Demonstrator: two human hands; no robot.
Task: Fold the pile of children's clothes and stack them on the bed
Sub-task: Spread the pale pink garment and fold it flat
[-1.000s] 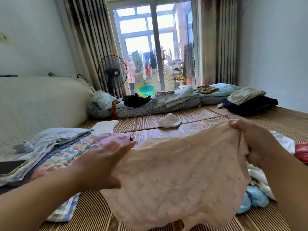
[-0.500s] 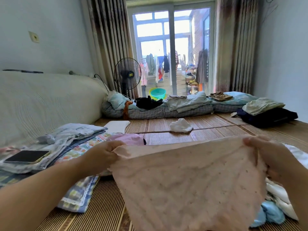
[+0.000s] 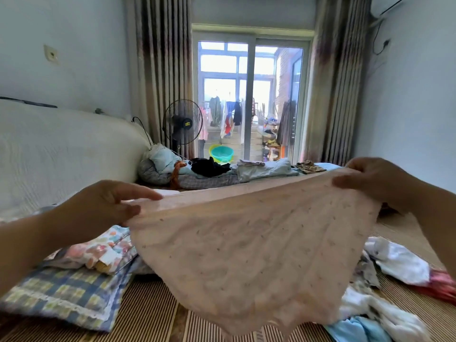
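Backlit window [image 3: 249,95] glare, perhaps motion-blurred edges

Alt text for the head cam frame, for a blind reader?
The left hand and right hand hold a pale pink dotted garment spread by its top edge above a striped mat. Folded clothes lie at left, an unfolded pile at right, a fan and glass door behind.

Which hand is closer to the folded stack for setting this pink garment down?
Left, probably. The left hand pinches the pink garment directly above the folded stack. The right hand holds the opposite corner, over the unfolded pile on the far side.
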